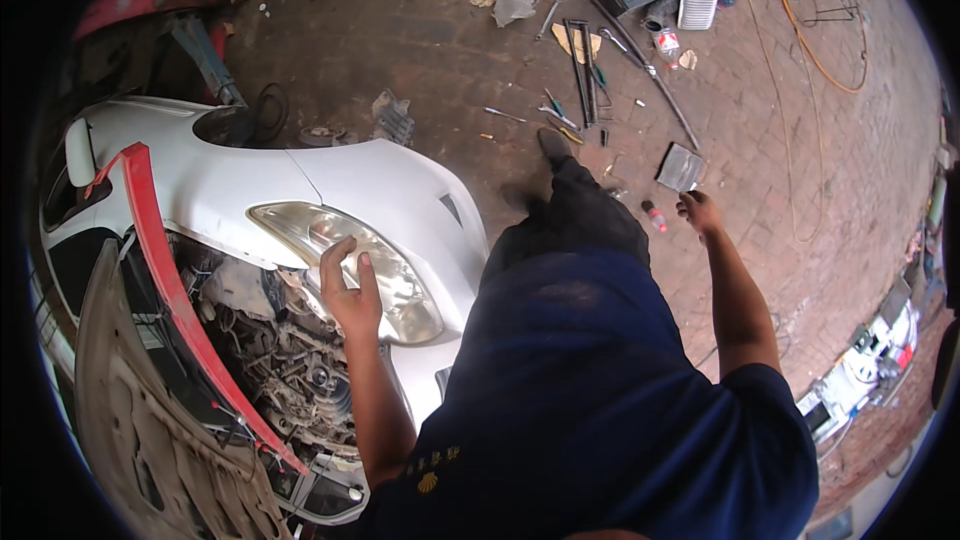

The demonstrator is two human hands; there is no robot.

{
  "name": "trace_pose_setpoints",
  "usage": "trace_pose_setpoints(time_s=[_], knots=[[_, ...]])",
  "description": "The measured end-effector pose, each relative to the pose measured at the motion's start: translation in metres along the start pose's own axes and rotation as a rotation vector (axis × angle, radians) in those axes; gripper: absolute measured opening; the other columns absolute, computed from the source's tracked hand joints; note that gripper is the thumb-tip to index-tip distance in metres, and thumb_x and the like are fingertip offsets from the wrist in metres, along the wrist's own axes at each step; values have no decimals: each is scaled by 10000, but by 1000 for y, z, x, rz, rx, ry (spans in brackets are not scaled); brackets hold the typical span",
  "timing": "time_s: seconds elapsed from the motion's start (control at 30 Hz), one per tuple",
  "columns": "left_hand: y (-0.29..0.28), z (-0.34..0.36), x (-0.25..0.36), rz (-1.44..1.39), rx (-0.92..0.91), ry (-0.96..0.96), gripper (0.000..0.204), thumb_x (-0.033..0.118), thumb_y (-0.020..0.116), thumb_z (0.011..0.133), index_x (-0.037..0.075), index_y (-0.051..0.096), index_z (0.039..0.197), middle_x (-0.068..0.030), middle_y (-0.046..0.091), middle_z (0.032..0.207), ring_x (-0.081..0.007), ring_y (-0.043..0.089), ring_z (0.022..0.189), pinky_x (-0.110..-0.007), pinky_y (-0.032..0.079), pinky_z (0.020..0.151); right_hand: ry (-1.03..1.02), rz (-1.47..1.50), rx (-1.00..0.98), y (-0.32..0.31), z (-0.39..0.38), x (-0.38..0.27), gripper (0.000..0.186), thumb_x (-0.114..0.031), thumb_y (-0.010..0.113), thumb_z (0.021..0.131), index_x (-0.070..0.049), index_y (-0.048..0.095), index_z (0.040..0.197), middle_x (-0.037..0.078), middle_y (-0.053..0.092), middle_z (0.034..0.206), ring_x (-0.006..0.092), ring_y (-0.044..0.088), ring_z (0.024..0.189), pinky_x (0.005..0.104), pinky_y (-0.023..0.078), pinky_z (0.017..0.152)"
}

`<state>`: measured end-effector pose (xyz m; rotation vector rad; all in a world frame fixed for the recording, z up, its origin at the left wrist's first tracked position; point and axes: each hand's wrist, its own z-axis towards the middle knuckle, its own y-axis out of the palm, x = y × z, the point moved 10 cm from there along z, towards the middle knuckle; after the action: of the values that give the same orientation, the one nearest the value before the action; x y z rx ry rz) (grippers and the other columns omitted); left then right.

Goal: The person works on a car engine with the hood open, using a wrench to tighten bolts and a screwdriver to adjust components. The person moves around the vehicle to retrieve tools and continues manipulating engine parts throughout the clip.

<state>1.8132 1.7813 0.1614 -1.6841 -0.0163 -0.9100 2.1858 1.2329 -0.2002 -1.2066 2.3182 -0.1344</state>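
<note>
Fingers of the right hand (701, 215) appear closed on the edge of a flat grey panel (681, 168), right of centre, a hold calling for a steady pinch. The left hand (357, 306) has its fingers parted and bare over the headlight (400, 295), contact unclear; small yellow lettering (438, 463) marks the dark blue shirt (590, 390), lower centre.

Brick-paved floor (740, 280), reddish-brown, joints clearest at right of frame; darker, duller toward upper left. Light diffuse, brighter over the right side. Mixed clutter (862, 368) strung along the floor's edge, lower right of frame.
</note>
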Motion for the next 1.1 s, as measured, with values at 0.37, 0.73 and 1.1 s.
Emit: trace_pose_setpoints(time_s=[0.37, 0.73, 1.1], knots=[[35, -52, -21, -177, -56, 7, 251, 19, 675, 892, -23, 654, 1138, -155, 671, 1085, -290, 641, 1021, -389, 500, 936, -172, -77, -84, 57, -66, -56, 384, -324, 594, 1015, 40, 669, 1111, 100, 714, 947, 189, 666, 860, 325, 524, 799], [69, -70, -2, -289, -170, 36, 264, 10, 670, 886, -11, 657, 1148, -155, 667, 1081, -279, 657, 988, -376, 512, 917, -104, -241, -41, 45, -97, 1, 414, -365, 616, 983, 24, 704, 1095, 101, 725, 918, 171, 668, 823, 327, 527, 768], [52, -91, 2, -261, -144, 7, 261, 10, 641, 899, -25, 643, 1158, -147, 668, 1102, -228, 669, 941, -350, 522, 882, -218, -131, -28, 46, -55, -24, 415, -334, 622, 989, 54, 673, 1127, 129, 735, 966, 209, 678, 813, 351, 547, 759]])
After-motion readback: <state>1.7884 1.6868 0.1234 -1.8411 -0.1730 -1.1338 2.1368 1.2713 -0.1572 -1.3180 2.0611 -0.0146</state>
